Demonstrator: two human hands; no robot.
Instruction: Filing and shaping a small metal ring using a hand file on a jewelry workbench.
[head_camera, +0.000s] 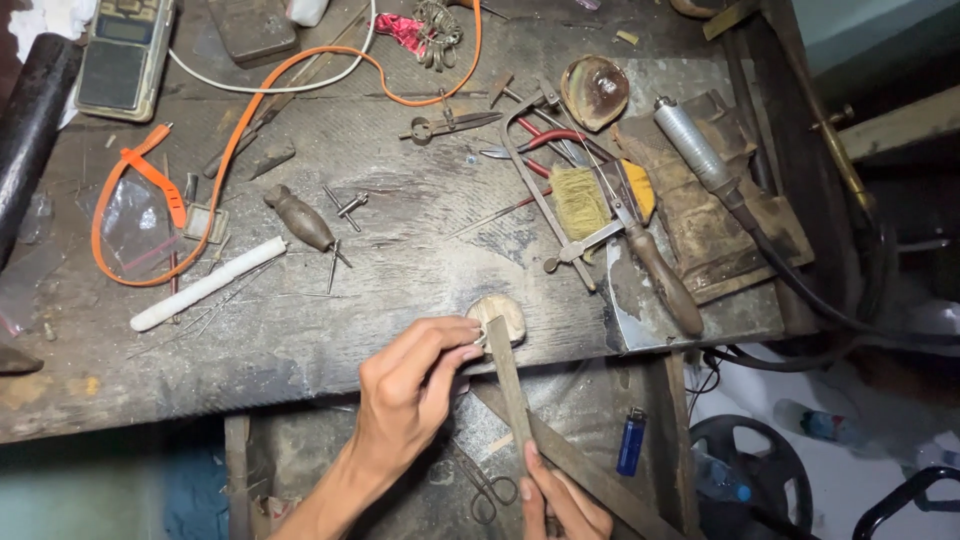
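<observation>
the left hand (415, 385) sits at the front edge of the worn wooden table (300, 340), its fingers (455, 352) pinched nearly closed on something tiny that cannot be made out, pressed against the small rounded wooden peg (497, 312) that juts from that edge. the right hand (562, 500), cut off by the bottom of the view, closes its fingers around the lower end of a long flat file (508, 385), whose upper end lies against the peg just beside the left fingertips. open room is narrow here: below the edge lies a lower shelf with small scissors (490, 490) and a blue lighter (631, 441). on the table, well apart from the hands, lie a white stick (208, 284), a dark wooden-handled tool (299, 218), an orange cable (240, 140) looping across the left half, and a jeweller's saw (610, 235) over a yellow-bristled brush (581, 200). a grey flexible-shaft handpiece (694, 148) rests on a brown block at the right edge. a grey boxy device (125, 55) with a screen sits at the top left, partly cut off; its face is too small to read. a clear plastic bag (135, 225) lies flat inside the cable loop.
</observation>
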